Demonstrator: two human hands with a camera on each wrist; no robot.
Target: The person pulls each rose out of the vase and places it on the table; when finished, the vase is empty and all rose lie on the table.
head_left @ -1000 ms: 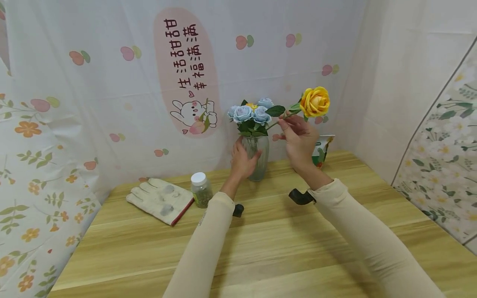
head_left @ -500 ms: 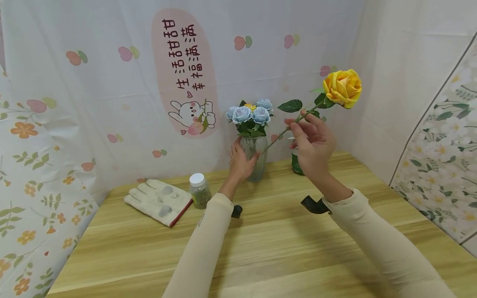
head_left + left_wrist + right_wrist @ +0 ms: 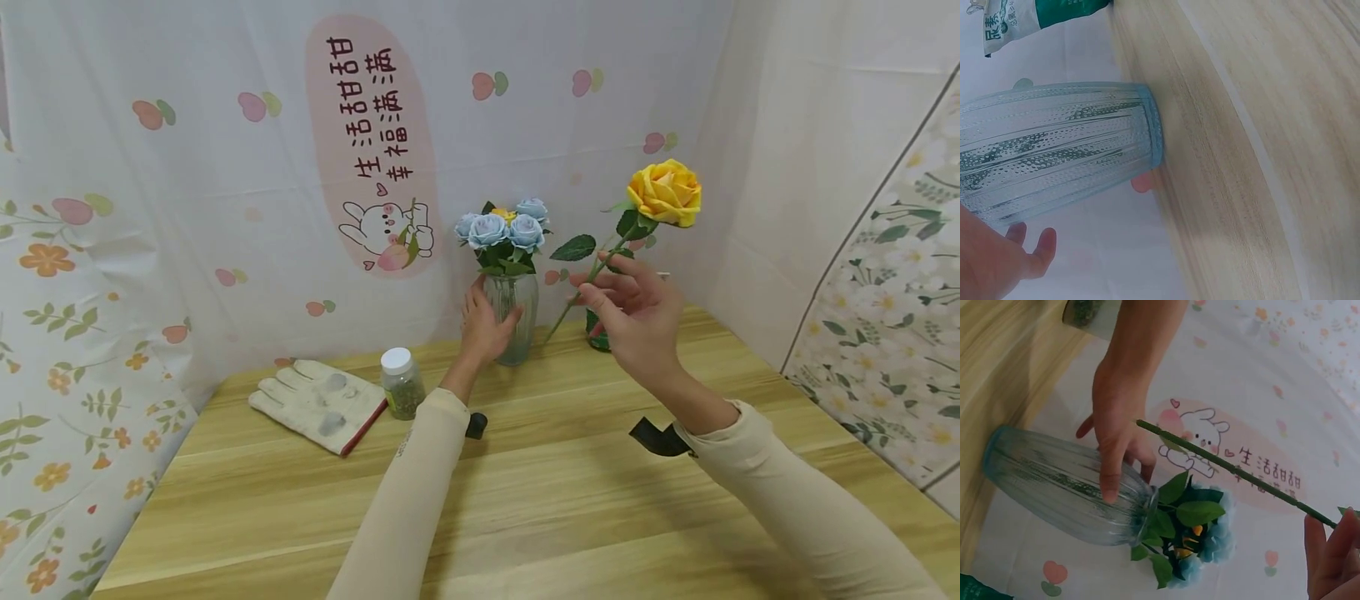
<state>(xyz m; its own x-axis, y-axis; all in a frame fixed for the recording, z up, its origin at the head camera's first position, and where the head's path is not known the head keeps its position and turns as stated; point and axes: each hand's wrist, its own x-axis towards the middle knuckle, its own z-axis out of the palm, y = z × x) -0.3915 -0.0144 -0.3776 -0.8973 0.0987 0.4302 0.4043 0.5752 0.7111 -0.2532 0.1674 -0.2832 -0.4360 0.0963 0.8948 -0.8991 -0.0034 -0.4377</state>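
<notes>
A ribbed clear glass vase stands upright at the table's back, holding several light blue roses and a yellow one among green leaves. My left hand grips the vase's left side below the rim, its thumb across the front. To the vase's right, my right hand pinches the green stem of a single yellow rose between thumb and fingers. That rose leans right, bloom up. In the right wrist view, the stem's bare lower end is free and outside the vase.
A white work glove with a red cuff lies at the left. Beside it stands a white-capped jar. Behind my right hand is a green and white packet, mostly hidden in the head view. A patterned cloth backs the wooden table.
My right hand has drawn the yellow rose rightward from beside the bouquet, then lowered it slightly. Its stem end now shows apart from the vase. My left hand stays on the vase.
</notes>
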